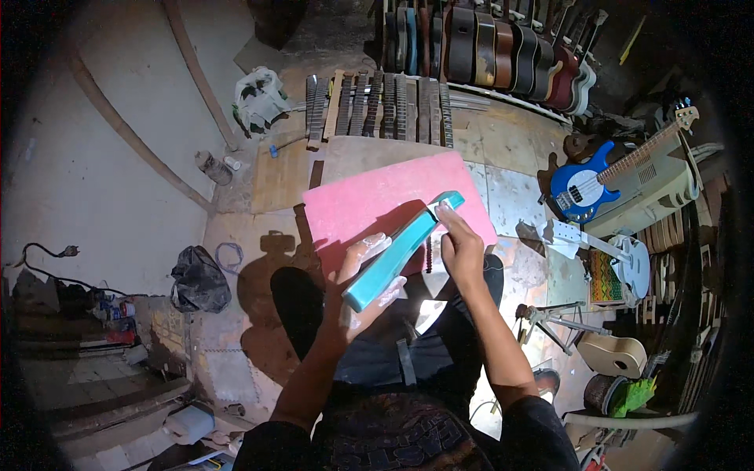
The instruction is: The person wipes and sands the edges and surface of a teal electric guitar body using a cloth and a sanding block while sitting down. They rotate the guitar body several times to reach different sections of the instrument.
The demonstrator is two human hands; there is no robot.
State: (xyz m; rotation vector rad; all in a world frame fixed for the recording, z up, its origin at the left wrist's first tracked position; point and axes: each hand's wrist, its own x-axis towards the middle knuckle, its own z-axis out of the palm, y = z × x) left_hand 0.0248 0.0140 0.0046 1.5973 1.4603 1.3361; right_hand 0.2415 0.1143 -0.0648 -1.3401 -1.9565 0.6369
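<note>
Nearest to me, my left hand [363, 284] cradled the long turquoise painted guitar neck [400, 251] from below, fingers curled around its lower end. My right hand [459, 247] pinched its upper end steady, above the pink foam sheet [369, 200].

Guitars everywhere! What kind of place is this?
Probably a guitar workshop. Guitar bodies stand in a row, loose necks lie on the floor, and the left hand and right hand hold a teal neck.
</note>
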